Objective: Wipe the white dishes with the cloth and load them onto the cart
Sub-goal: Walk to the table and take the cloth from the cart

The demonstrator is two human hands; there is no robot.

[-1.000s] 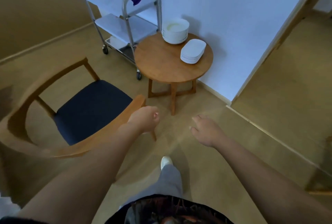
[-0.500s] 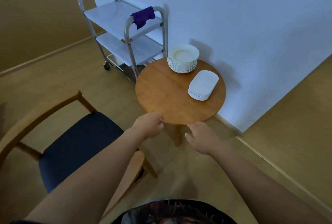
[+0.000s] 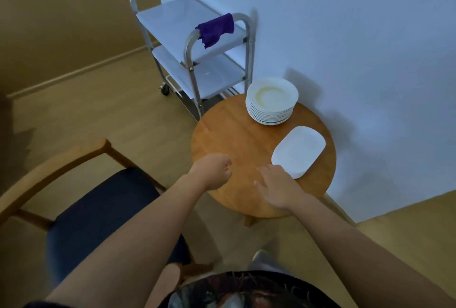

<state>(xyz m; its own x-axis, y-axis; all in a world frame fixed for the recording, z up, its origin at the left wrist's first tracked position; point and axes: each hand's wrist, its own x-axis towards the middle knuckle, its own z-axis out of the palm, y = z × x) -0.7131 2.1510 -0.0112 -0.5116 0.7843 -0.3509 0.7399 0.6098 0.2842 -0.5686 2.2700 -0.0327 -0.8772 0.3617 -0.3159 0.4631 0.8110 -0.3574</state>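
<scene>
A stack of round white plates stands at the far side of a round wooden table. A lower stack of rectangular white dishes lies at the table's right. A purple cloth hangs over the near handle of a metal cart with white shelves, behind the table on the left. My left hand hovers over the table's near left edge, fingers curled, holding nothing. My right hand reaches flat over the table, its fingertips at the near corner of the rectangular dishes.
A wooden armchair with a dark blue seat stands close on my left. A white wall runs behind the table and cart. Wooden floor lies around, with a brown wall at the far left.
I have walked up to the table. Both hands have moved forward from the floor area to above the tabletop, the right one reaching the rectangular dishes.
</scene>
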